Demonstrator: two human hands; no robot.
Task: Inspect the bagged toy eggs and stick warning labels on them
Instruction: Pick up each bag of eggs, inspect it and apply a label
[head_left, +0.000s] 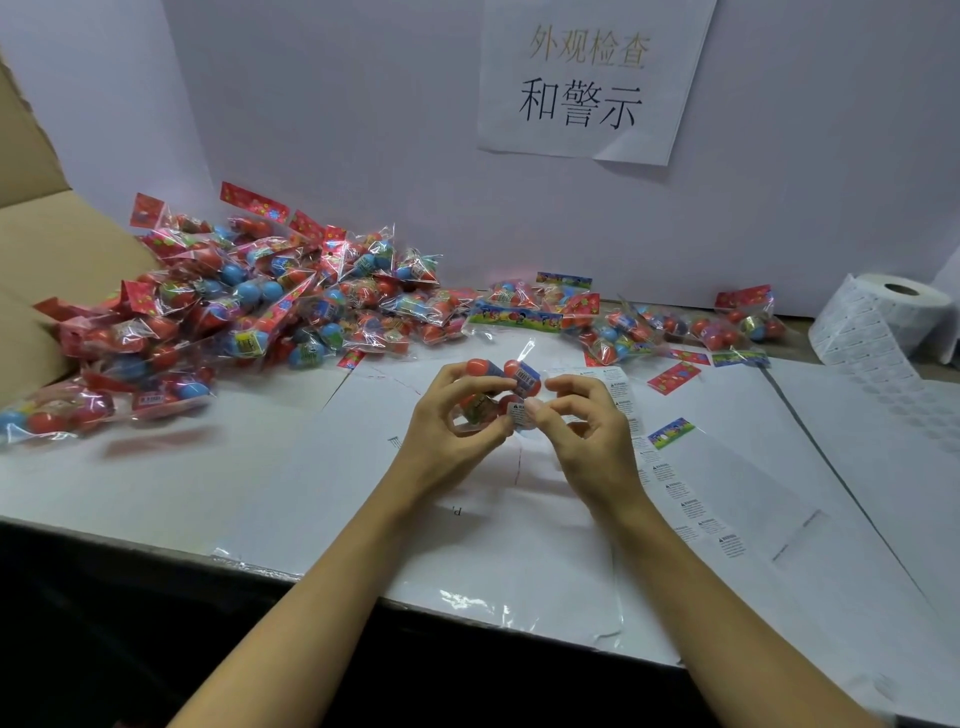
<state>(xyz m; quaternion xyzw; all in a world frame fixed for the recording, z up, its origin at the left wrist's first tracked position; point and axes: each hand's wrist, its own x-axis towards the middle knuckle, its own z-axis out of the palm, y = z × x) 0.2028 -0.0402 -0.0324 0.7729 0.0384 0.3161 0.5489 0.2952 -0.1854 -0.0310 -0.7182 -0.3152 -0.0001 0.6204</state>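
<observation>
Above the white table (260, 467), centre: left hand (452, 415) grips a bag of toy eggs (498, 387), fingers curled round it; right hand (582, 415) pinches a warning label (519, 414) against the bag; label strip (675, 483) lies just right

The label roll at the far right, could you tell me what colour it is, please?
White, on the label roll; the head view shows it.

Cardboard box (36, 249) at left, paper sign (592, 83) w/ Chinese text on white backboard (337, 130).
</observation>
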